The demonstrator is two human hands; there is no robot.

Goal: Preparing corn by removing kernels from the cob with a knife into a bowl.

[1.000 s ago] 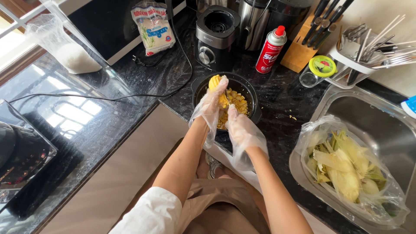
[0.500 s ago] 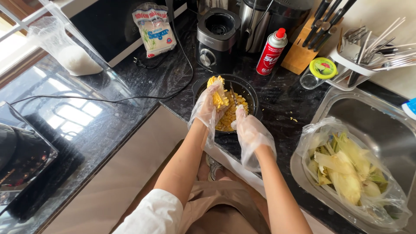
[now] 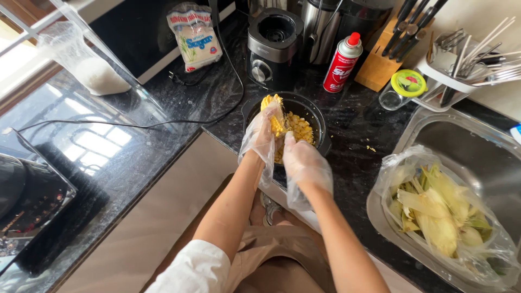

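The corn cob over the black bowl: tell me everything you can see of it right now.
The corn cob is yellow and stands roughly upright, tilted a little, over the near left rim of the black bowl. Its top end pokes out above the left hand, whose fingers, in a thin clear plastic glove, wrap its lower part. The gloved right hand presses against its right side. Loose yellow kernels lie heaped in the bowl beside it. Whether its rows are already stripped cannot be told.

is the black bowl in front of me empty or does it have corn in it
Not empty. The black bowl holds a heap of loose yellow kernels, and the gloved left hand holds a corn cob over it.
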